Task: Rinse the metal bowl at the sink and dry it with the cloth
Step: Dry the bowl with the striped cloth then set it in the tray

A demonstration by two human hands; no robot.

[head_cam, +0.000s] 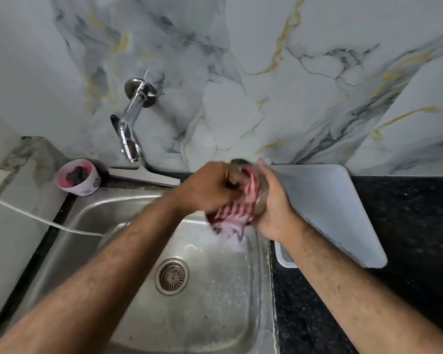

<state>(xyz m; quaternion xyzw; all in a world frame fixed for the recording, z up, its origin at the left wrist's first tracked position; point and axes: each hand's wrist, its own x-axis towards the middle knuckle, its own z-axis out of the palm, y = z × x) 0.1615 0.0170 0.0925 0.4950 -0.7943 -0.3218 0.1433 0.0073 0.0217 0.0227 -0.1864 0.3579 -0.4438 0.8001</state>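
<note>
Above the back right corner of the steel sink [92,213], my right hand [274,208] holds the metal bowl [241,163] tilted on its side; only part of its rim and wall show. My left hand [207,187] is closed on a red-and-white striped cloth [234,213] and presses it into the bowl. The cloth's loose end hangs down blurred over the basin. No water runs from the chrome tap [131,134] on the wall.
A white tray [343,213] lies on the black counter [407,226] to the right of the sink. A small white cup [78,177] with a dark scrubber stands at the back left. A white cord [36,215] crosses the left side. The drain [172,276] sits mid-basin.
</note>
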